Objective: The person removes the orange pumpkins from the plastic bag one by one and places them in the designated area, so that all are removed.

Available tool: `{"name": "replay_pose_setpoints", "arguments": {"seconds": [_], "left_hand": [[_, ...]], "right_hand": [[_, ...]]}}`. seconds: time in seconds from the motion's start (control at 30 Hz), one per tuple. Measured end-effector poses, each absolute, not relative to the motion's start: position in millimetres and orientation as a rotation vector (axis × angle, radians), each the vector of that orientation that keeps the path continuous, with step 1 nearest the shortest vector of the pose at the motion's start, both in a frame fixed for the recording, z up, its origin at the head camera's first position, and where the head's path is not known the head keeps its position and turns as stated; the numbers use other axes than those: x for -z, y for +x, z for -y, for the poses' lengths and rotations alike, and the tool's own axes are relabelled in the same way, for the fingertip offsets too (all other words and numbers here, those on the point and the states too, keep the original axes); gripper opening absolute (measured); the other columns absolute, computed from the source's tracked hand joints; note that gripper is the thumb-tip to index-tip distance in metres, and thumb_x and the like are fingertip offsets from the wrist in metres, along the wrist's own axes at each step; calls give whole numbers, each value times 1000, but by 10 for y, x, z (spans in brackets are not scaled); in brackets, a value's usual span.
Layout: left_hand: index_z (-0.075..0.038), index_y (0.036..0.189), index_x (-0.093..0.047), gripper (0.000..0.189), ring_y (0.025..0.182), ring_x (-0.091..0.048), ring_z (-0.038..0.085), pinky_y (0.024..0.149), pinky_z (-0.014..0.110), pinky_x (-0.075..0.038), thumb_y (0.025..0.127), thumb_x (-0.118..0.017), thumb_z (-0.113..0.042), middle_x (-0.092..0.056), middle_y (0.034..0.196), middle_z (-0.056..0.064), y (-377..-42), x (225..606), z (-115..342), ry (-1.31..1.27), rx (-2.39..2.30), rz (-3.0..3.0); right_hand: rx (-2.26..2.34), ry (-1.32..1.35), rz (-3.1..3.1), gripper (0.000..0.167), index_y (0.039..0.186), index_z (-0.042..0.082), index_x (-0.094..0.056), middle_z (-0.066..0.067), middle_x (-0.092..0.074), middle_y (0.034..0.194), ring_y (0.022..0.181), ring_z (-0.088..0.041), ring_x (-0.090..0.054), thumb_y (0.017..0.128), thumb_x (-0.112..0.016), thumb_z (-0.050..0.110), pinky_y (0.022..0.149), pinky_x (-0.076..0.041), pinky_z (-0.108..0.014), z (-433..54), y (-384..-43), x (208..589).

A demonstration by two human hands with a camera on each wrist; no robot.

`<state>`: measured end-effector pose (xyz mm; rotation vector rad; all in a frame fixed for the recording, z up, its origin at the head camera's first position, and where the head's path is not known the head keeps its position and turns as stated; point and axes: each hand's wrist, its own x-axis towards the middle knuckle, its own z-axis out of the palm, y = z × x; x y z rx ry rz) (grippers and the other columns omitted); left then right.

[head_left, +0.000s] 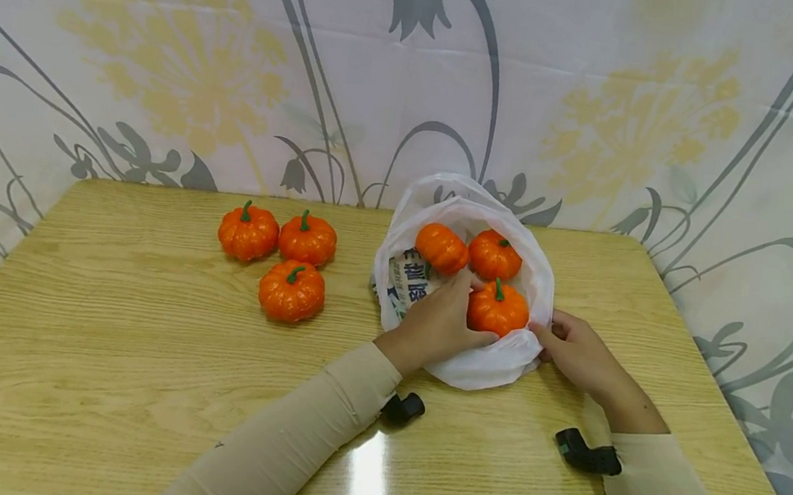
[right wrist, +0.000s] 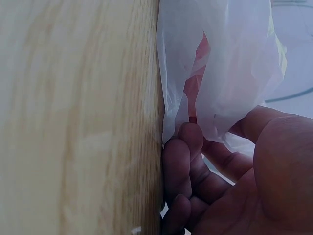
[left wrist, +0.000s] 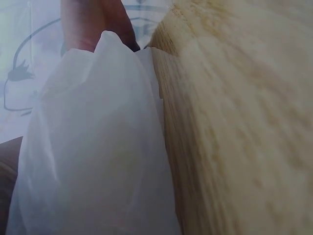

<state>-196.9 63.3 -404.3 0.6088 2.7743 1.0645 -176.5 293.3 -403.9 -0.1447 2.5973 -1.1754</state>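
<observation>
A white plastic bag (head_left: 459, 371) lies with its mouth spread wide on the table. My left hand (head_left: 441, 323) reaches over its near rim and grips a small orange pumpkin (head_left: 507, 315) inside, thumb on the near side and fingers on the far side. Two more pumpkins sit deeper in the bag, one tipped over (head_left: 439, 246) and one upright (head_left: 493, 258). My right hand (head_left: 580, 353) pinches the bag's right edge between thumb and fingers; in the right wrist view the plastic (right wrist: 234, 63) hangs from its fingertips (right wrist: 191, 137). Plastic covers most of the left wrist view.
Three pumpkins with green stems stand left of the bag: a back left one (head_left: 248, 233), a back right one (head_left: 308, 240) and a front one (head_left: 292, 292). The wooden table (head_left: 95, 343) ends at a flower-patterned cloth (head_left: 359, 69) behind.
</observation>
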Motion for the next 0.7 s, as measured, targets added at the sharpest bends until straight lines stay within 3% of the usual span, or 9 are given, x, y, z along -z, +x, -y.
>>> {"name": "replay_pose_setpoints", "arguments": {"seconds": [0.7], "left_hand": [[-10, 136, -36, 82, 112, -66, 21, 96, 33, -54, 79, -82, -49, -60, 135, 0, -1946, 4052, -662, 582, -1013, -2798]], "right_hand": [[1111, -219, -2645, 38, 129, 0, -57, -8, -68, 94, 80, -12, -59, 105, -51, 29, 70, -50, -21, -2911, -1754, 4061]]}}
